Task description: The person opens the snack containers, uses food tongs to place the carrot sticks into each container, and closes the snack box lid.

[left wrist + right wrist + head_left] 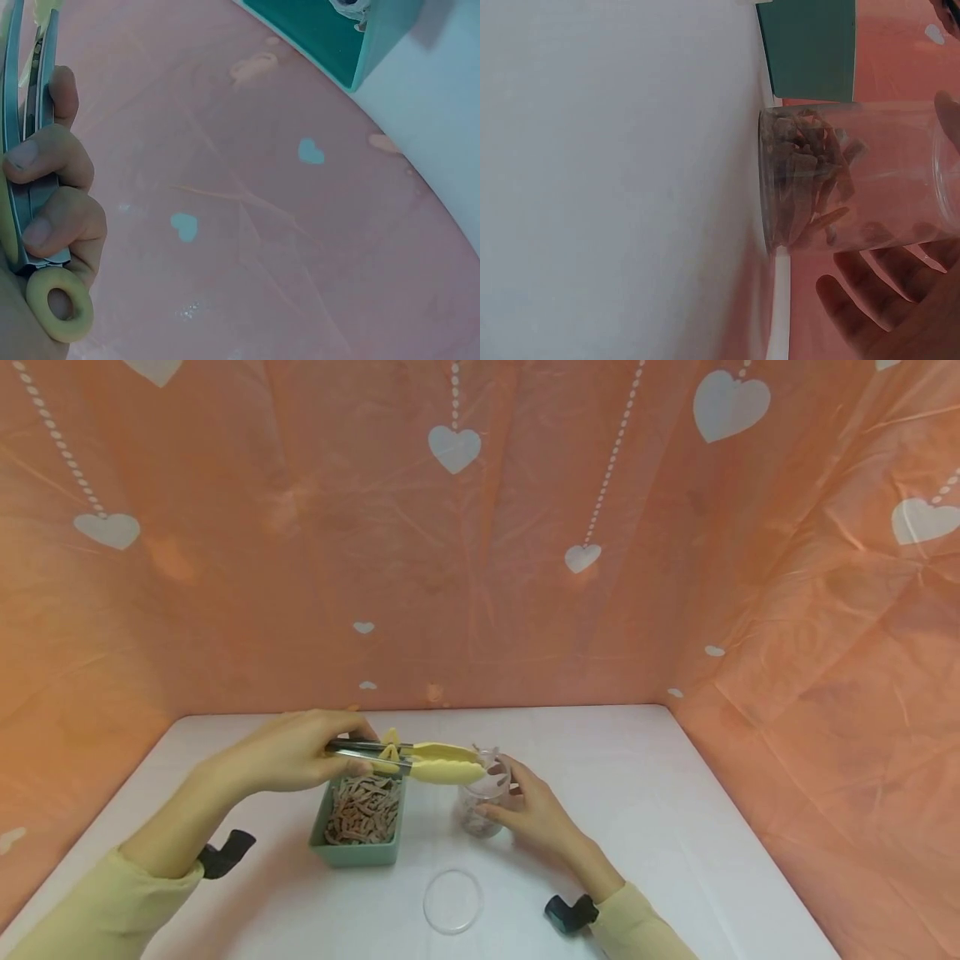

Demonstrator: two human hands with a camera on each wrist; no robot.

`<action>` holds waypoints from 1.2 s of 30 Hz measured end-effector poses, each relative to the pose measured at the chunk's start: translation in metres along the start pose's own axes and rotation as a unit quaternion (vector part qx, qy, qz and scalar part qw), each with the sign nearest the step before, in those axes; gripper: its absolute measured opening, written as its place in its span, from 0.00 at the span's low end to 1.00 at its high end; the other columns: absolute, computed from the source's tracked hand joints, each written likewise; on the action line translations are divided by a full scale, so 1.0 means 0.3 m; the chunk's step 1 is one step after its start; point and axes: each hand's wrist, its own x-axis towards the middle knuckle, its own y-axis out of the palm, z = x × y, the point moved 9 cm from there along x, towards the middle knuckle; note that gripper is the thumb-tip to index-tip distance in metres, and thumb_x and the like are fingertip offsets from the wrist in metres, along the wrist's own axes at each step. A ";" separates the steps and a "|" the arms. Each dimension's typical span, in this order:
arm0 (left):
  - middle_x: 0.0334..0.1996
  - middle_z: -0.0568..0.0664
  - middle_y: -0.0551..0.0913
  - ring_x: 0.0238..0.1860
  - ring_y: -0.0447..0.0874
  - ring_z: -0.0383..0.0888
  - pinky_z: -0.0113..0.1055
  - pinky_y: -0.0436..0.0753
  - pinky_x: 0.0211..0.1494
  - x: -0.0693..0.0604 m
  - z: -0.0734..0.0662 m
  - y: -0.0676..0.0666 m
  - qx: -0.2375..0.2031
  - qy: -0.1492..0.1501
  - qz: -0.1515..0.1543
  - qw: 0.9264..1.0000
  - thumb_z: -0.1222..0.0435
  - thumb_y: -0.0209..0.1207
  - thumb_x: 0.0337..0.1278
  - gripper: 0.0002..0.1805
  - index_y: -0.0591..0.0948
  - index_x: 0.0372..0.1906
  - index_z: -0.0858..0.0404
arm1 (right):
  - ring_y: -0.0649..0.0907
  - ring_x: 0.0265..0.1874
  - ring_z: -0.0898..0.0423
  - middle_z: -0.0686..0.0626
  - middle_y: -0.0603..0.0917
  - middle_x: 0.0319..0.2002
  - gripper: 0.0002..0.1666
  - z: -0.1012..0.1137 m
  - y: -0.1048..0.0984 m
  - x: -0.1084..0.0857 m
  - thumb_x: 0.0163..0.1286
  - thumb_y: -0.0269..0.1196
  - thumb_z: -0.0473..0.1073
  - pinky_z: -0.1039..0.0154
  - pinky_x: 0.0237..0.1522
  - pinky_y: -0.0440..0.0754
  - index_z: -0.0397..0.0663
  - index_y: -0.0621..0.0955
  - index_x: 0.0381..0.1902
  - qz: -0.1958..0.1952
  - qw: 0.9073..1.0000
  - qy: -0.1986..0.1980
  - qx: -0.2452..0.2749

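The left hand point(311, 752) grips metal tongs with yellow tips point(446, 768), which lie at the mouth of a clear jar point(483, 810); in the left wrist view its fingers point(64, 157) curl round the metal arms. Brown strips point(806, 172) fill the lower part of the jar in the right wrist view. Around the jar's upper side curve the fingers and thumb of the right hand point(540, 810). Below the left hand stands a green box point(360, 856) full of brownish strips point(363, 810).
A clear round lid point(453, 902) lies on the white table point(637, 827) in front of the jar. Orange sheeting with pale hearts point(454, 448) hangs behind the table and at both sides.
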 end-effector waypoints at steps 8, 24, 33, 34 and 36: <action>0.40 0.33 0.84 0.36 0.78 0.35 0.43 0.76 0.40 0.043 -0.007 0.023 0.015 0.008 0.016 1.000 0.44 0.67 0.64 0.16 0.86 0.49 0.46 | 0.80 0.61 0.47 0.46 0.80 0.64 0.47 0.000 0.000 0.003 0.65 0.75 0.50 0.46 0.60 0.79 0.42 0.68 0.76 0.001 1.000 -0.013 0.000; 0.39 0.33 0.85 0.37 0.78 0.37 0.46 0.76 0.41 0.088 -0.007 0.057 0.014 -0.004 0.032 0.999 0.45 0.68 0.63 0.13 0.86 0.46 0.45 | 0.80 0.62 0.50 0.50 0.79 0.67 0.48 -0.007 0.004 -0.001 0.66 0.75 0.52 0.46 0.61 0.78 0.51 0.67 0.79 0.007 1.000 0.003 0.002; 0.36 0.32 0.83 0.34 0.77 0.35 0.44 0.75 0.38 0.094 -0.018 0.052 0.029 0.007 0.019 0.999 0.45 0.69 0.62 0.14 0.86 0.46 0.45 | 0.80 0.62 0.49 0.50 0.79 0.67 0.48 -0.007 0.004 -0.001 0.65 0.75 0.52 0.45 0.61 0.78 0.50 0.67 0.78 0.007 1.000 0.004 0.011; 0.36 0.32 0.83 0.34 0.77 0.35 0.43 0.75 0.38 0.094 -0.019 0.052 0.029 0.008 0.018 0.999 0.45 0.69 0.62 0.14 0.86 0.46 0.45 | 0.80 0.62 0.50 0.50 0.79 0.66 0.48 -0.007 0.004 -0.001 0.65 0.76 0.52 0.46 0.62 0.78 0.51 0.68 0.78 0.007 1.000 0.004 0.012; 0.36 0.32 0.83 0.34 0.77 0.35 0.43 0.75 0.37 0.093 -0.021 0.051 0.030 0.009 0.017 0.999 0.45 0.69 0.62 0.14 0.86 0.46 0.45 | 0.80 0.62 0.51 0.52 0.80 0.66 0.47 -0.007 0.004 -0.001 0.65 0.76 0.51 0.46 0.62 0.78 0.52 0.68 0.77 0.007 1.000 0.003 0.011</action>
